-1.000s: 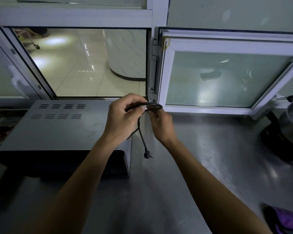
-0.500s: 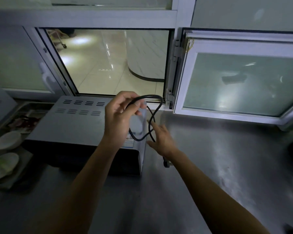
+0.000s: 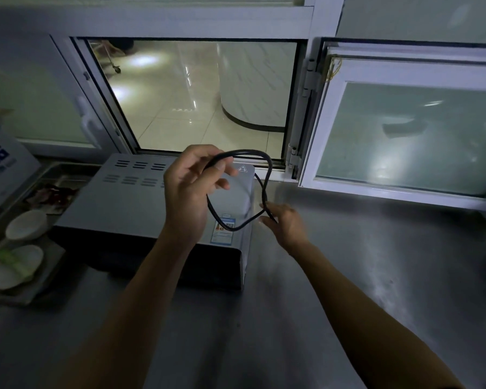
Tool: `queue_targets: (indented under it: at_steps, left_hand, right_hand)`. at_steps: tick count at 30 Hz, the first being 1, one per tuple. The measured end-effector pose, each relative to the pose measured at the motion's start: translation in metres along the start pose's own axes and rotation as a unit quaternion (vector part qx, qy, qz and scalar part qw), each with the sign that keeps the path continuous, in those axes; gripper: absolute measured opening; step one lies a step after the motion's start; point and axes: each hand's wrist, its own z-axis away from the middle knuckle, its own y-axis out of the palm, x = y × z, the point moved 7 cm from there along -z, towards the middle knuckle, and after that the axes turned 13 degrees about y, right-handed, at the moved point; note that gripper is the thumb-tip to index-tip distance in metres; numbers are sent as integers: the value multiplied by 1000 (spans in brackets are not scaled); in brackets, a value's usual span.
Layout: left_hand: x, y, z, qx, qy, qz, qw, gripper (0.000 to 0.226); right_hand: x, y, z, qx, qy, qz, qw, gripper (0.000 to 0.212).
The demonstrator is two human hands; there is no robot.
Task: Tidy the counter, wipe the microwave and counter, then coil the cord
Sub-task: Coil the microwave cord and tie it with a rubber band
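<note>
- We see the microwave (image 3: pixel 141 209) on the counter (image 3: pixel 362 262), below the window (image 3: pixel 205 94).
- Bowls (image 3: pixel 26 228) left of microwave; cord loop (image 3: pixel 260 189) above its right end.

table (image 3: pixel 348 276) looks like brushed stainless, dull sheen w/ streaky smears; microwave (image 3: pixel 129 203) casing is matt grey sheet metal w/ punched vent slots, paper sticker (image 3: pixel 225 230) on the top near its right edge; cord (image 3: pixel 267 175) is smooth black rubbery plastic, slight gloss; window frame (image 3: pixel 334 80) is white painted metal or plastic, can't tell; panes frosted; floor (image 3: pixel 174 108) beyond is glossy tile; bowls (image 3: pixel 26 223) look like smooth white ceramic
</note>
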Motion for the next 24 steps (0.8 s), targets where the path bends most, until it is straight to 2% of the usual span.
queue_targets:
  at_steps: [6,8,11,13,15,17,20,24]
  left_hand:
    - [9,-8,1,-21,-19,10,1000,14]
    - [12,-14,1,-40,-27,8,999,15]
    - [22,-28,-2,-91,-37,-10,995,16]
    - [33,-36,-3,-128,-42,-46,990,29]
    - [42,-40,-3,-133,-19,-120,984,48]
    - [47,-34,-3,-83,45,-235,967,61]
    - [61,-8,4,19,116,-386,915,67]
    - [92,26,20,104,94,-468,873,55]
  right_hand:
    - [3,16,-11,36,-29,44,998,15]
    - [4,11,-12,11,-32,26,999,8]
    - [-4,-6,-10,-38,-12,-23,999,10]
    - [-13,-18,-11,-46,19,-46,998,16]
    - [-24,-29,-15,-49,50,-63,996,19]
    - [-33,-44,-20,-58,82,-105,989,18]
    - [-37,-66,-23,-67,107,-158,979,19]
    - [-36,-82,-23,-59,87,-198,974,21]
